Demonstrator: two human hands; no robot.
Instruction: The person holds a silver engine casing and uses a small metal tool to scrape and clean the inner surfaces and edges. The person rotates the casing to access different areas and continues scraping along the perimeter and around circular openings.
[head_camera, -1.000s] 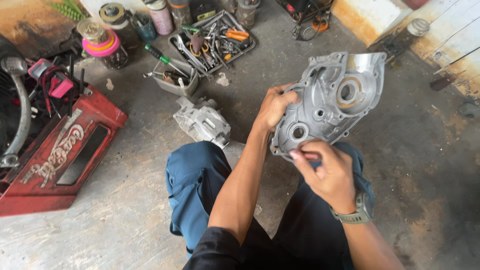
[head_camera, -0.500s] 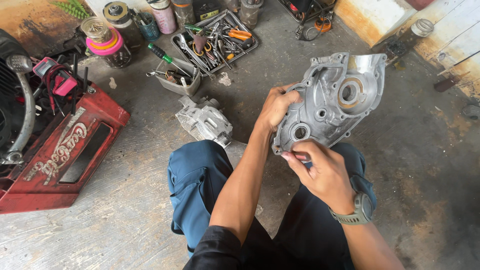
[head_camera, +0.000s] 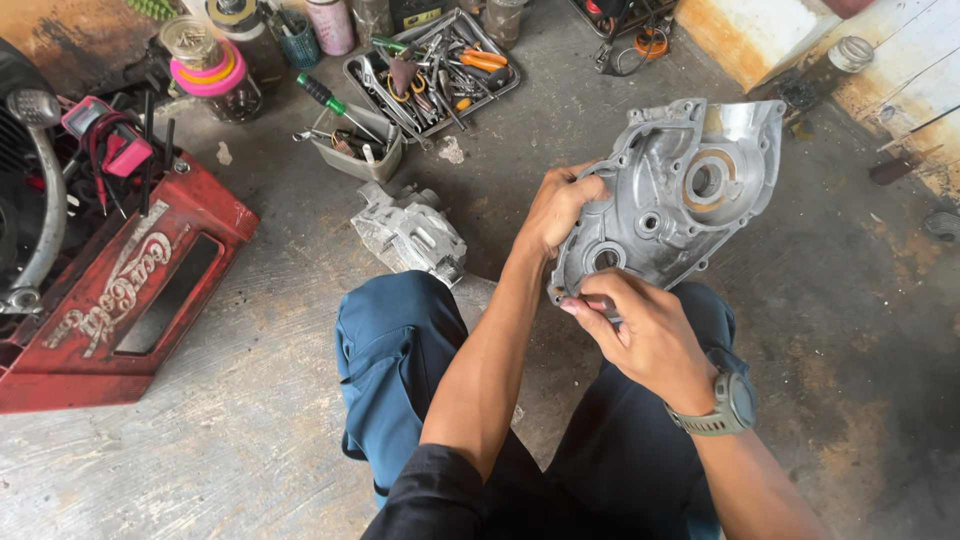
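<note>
1. Holding the grey cast-aluminium engine cover (head_camera: 680, 195) up above my knees, inner side facing me, I have my left hand (head_camera: 556, 208) clamped on its left edge, fingers curled round the rim.
2. My right hand (head_camera: 645, 335) is at the cover's bottom edge, fingers closed in a pinch against the metal near the lower round bore; whether they hold something small there, I cannot tell.
3. A second, smaller grey metal casting (head_camera: 410, 232) lies on the concrete floor (head_camera: 200, 440) just beyond my left knee, near a small grey tub of tools (head_camera: 355, 150).
4. Risk, as I judge it: the cover hangs in the air on two edge grips, so a slip could drop it onto the floor or my legs and dent its mating face.
5. Pinching hard at the rim could also nick my fingers on a sharp cast edge.
</note>
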